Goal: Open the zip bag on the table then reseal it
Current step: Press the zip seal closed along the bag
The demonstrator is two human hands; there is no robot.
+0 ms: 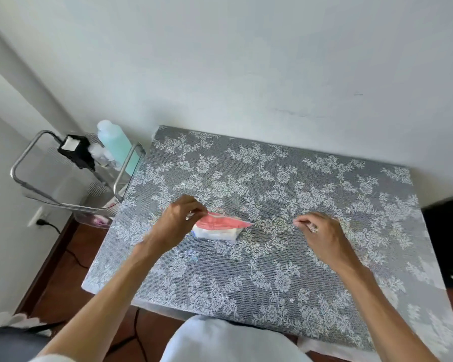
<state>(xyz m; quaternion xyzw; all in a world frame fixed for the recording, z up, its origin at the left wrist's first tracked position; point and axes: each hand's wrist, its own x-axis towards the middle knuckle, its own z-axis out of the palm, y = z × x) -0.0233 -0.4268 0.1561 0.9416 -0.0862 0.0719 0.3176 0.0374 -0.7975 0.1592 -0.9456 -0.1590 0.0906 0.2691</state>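
Observation:
A small zip bag (pixel 220 227) with a red-pink top band and white contents lies on the table (pixel 272 257), left of its middle. My left hand (pixel 178 220) pinches the bag's left end between thumb and fingertips. My right hand (pixel 322 233) hovers over the tablecloth to the right of the bag, about a hand's width from its right tip, fingers curled loosely with nothing visible in them. Whether the bag's zip is closed or parted is not discernible.
The table wears a grey cloth with white lace flowers and stands against a white wall. A metal-framed cart (pixel 71 173) at the left holds a pale green bottle (pixel 118 145) and a black box (pixel 75 150). A dark object (pixel 447 231) stands at the right edge.

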